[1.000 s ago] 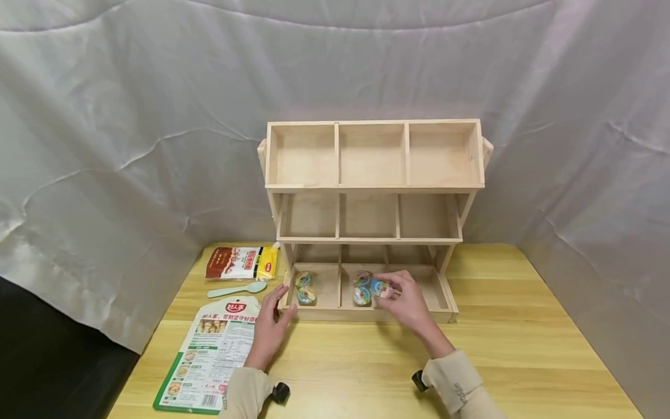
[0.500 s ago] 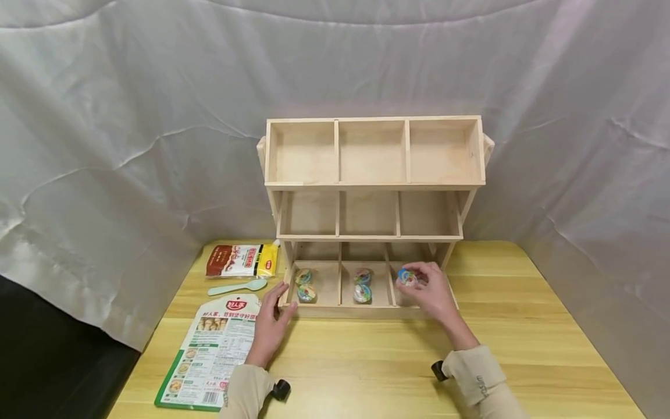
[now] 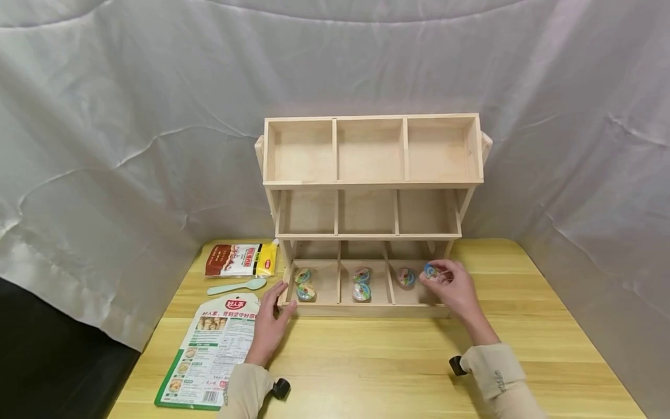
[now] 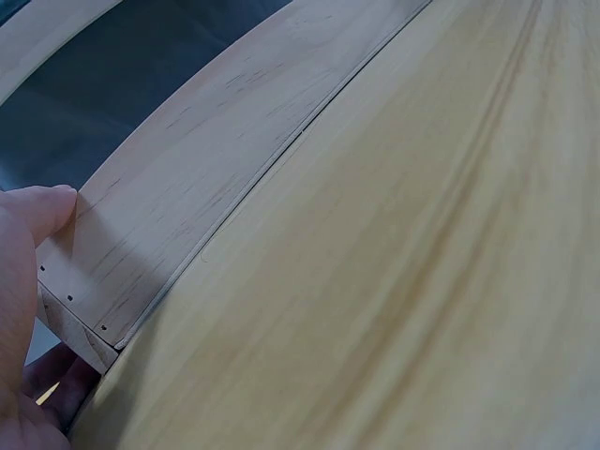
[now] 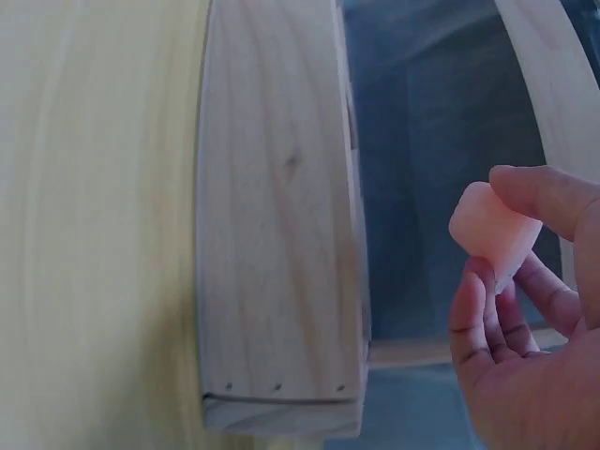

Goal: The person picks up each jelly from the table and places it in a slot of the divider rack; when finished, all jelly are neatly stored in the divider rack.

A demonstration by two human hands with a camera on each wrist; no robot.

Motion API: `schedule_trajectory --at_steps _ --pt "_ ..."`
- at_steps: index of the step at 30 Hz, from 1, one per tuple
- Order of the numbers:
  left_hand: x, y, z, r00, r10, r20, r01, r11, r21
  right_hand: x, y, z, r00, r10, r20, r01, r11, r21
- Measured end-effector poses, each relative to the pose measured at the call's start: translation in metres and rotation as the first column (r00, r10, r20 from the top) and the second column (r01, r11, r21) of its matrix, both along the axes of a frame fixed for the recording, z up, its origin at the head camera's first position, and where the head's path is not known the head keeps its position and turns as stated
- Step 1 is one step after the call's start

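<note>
A three-tier wooden rack [image 3: 373, 237] stands on the table. My left hand [image 3: 271, 323] holds its bottom left front corner, thumb on the front board and fingers around the side. Between the thumb and fingers of my right hand [image 3: 458, 294], a small pink jelly cup [image 5: 492, 230] with a blue-printed lid is pinched over the bottom right compartment. Another jelly cup [image 3: 405, 277] sits in that compartment, left of the hand. Two jelly cups [image 3: 362, 291] lie in the bottom middle compartment, and two more jelly cups [image 3: 306, 291] in the bottom left one.
Left of the rack lie a brown and yellow food packet [image 3: 242, 260], a pale green spoon [image 3: 237, 287] and a white and green printed pouch [image 3: 214, 352]. Grey curtains [image 3: 157, 139] hang behind and around the wooden table [image 3: 356, 366].
My right hand has moved right from the middle compartment, carrying jelly cups. One now rests in the right compartment, let go there; another stays in the fingers. The left hand has not moved.
</note>
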State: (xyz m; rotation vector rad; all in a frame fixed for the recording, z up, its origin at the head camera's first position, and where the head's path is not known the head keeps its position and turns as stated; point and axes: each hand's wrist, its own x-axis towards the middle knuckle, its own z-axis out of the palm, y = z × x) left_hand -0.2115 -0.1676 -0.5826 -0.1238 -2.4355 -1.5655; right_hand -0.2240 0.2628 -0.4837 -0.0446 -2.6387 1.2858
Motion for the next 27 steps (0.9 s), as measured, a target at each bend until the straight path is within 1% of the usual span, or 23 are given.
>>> schedule_trajectory --at_steps 4,9,12,16,19,22,27 --pt "-0.001 0.0 0.0 1.0 0.0 -0.013 0.0 1.0 -0.005 0.0 0.005 -0.004 0.999 0.022 0.032 -0.021 0.999 -0.035" --pt "-0.001 0.0 0.0 1.0 0.001 0.001 -0.001 1.0 -0.008 0.002 0.011 -0.011 0.996 0.062 0.064 -0.056 0.993 -0.099" --pt "-0.001 -0.001 0.0 1.0 0.003 0.01 -0.003 1.0 -0.009 0.003 0.013 -0.014 0.994 0.064 0.089 -0.053 0.991 -0.124" --pt "0.0 0.0 -0.001 1.0 0.004 0.002 -0.004 1.0 -0.002 0.003 0.014 -0.017 0.993 0.04 0.108 -0.027 0.992 -0.122" --pt "0.001 0.0 0.0 1.0 0.007 -0.005 -0.007 1.0 0.004 0.003 0.014 -0.019 0.994 0.026 0.102 -0.014 0.993 -0.114" --pt "0.001 0.0 0.0 1.0 0.007 -0.009 -0.007 1.0 -0.004 0.003 0.014 -0.02 0.996 0.025 0.09 -0.016 0.995 -0.099" --pt "0.0 0.0 0.001 1.0 0.002 0.012 -0.002 1.0 0.001 0.003 0.014 -0.021 0.996 0.044 0.078 -0.039 0.997 -0.072"
